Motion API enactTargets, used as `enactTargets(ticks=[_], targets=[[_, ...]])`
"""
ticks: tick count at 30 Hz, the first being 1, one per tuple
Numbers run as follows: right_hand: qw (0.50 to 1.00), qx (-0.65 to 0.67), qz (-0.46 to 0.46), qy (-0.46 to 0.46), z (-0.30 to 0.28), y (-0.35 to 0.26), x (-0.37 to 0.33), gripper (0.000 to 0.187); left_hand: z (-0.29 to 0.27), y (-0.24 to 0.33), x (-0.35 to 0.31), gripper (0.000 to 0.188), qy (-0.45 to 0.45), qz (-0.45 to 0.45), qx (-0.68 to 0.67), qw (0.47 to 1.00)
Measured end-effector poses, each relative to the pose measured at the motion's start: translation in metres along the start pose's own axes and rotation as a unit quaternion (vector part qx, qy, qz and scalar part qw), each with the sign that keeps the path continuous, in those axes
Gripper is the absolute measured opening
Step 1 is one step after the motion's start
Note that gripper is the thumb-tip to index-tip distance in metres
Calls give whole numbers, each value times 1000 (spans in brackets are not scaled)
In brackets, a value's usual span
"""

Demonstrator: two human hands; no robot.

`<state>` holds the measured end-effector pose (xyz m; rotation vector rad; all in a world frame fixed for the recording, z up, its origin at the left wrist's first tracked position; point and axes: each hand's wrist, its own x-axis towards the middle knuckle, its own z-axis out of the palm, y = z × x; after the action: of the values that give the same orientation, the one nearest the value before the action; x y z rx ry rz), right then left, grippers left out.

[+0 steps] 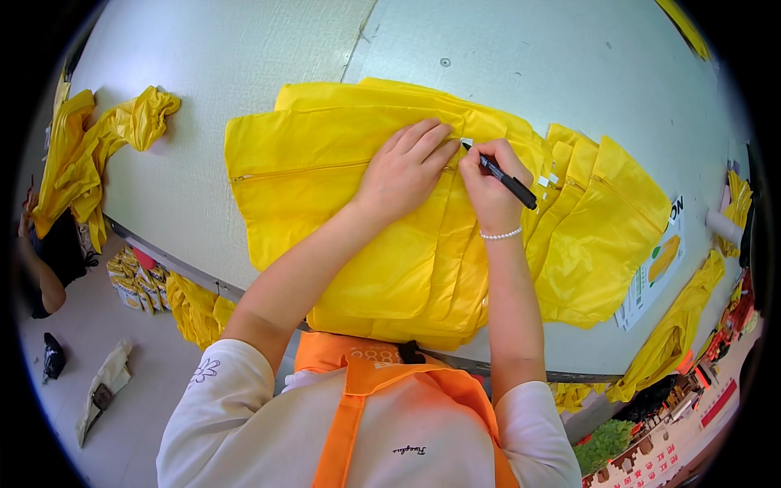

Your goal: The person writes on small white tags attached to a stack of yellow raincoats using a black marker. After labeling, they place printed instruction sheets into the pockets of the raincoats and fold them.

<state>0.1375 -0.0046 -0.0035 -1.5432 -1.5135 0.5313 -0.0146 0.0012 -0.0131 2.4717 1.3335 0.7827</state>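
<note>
A stack of yellow zippered fabric pieces (325,220) lies fanned out on the table in front of me. My left hand (407,169) rests flat on the top piece, fingers stretched toward its right edge. In my right hand (494,185) is a black marker pen (511,183), its tip at a small white label (466,142) on that edge. More yellow pieces (602,228) overlap just right of my right hand, with small white labels (553,178) showing along their edges.
The pale table (521,57) spreads out beyond the stack. A crumpled yellow garment (106,146) lies at its left edge. At right are a printed sheet (655,272) and a yellow cloth (671,325). Another person's arm (45,281) shows at far left, above several packages (134,281).
</note>
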Motion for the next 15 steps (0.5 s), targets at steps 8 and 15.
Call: enactTargets(ticks=[8,15], targets=[[978,160,111,78,-17,-23,-19,16,2,-2,-1,30,18,3,-40,999],[982,-154,43,-97,-11,-52,-76,29,-8,1,-1,31,150,16,-217,964]])
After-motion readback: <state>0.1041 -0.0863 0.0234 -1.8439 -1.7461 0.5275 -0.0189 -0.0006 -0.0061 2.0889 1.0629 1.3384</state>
